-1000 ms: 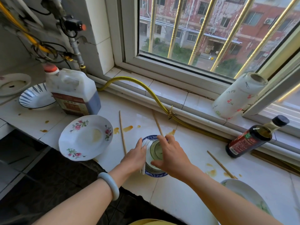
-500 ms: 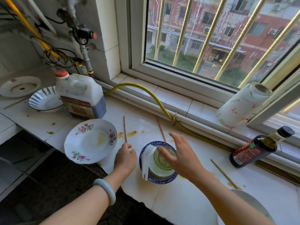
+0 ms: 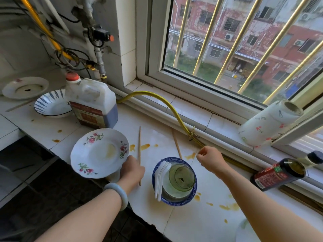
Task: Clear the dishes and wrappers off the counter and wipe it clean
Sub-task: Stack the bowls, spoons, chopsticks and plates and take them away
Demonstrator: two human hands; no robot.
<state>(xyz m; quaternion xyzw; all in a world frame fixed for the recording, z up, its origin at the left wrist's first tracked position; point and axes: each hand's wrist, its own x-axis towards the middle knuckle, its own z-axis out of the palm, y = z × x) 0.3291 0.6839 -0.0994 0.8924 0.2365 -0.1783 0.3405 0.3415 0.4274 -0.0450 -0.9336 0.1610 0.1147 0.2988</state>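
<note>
Curled fingers of your left hand point(image 3: 132, 170) grip a thin wooden chopstick point(image 3: 139, 144) that lies left of the middle of the frame, and the hand is just beside the rim of the white round plate with pink flowers point(image 3: 97, 152). Your right hand point(image 3: 210, 158), right of the middle, has its fingers curled in with thumb and first finger close together; you cannot tell if they pinch anything. It is near the tip of a second wooden chopstick point(image 3: 176, 144). Between your hands sits a blue-rimmed bowl point(image 3: 174, 202) with a green glass cup point(image 3: 181, 179) and folded white paper point(image 3: 161, 177) inside. Orange spots point(image 3: 145, 146) dot the white tiled counter point(image 3: 201, 220). A big plastic jug with a red cap point(image 3: 90, 102) stands in the upper left.
</note>
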